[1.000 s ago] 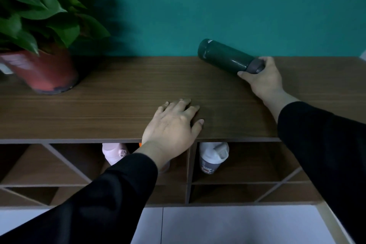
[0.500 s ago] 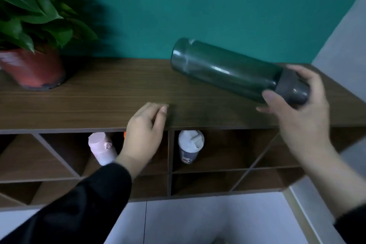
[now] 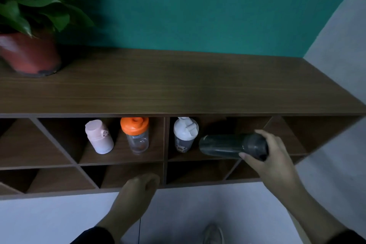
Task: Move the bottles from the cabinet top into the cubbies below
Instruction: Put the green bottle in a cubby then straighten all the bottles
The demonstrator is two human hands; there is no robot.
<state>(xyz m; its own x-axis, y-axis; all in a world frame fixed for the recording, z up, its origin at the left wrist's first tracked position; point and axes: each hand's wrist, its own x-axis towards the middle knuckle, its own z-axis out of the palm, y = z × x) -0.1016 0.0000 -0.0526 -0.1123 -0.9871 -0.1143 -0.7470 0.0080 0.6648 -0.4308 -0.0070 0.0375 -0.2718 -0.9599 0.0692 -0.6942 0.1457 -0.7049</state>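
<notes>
We see the cabinet top with a potted plant at its left end. Below it, four bottles sit in cubbies: two left of the central divider, two right.

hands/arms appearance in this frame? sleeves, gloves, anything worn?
Both hands are bare: no gloves, rings or watch visible. The left hand comes out of a black long sleeve, cuff at the wrist. The right hand has its forearm bare; only a bit of black sleeve shows at the frame corner.
</notes>
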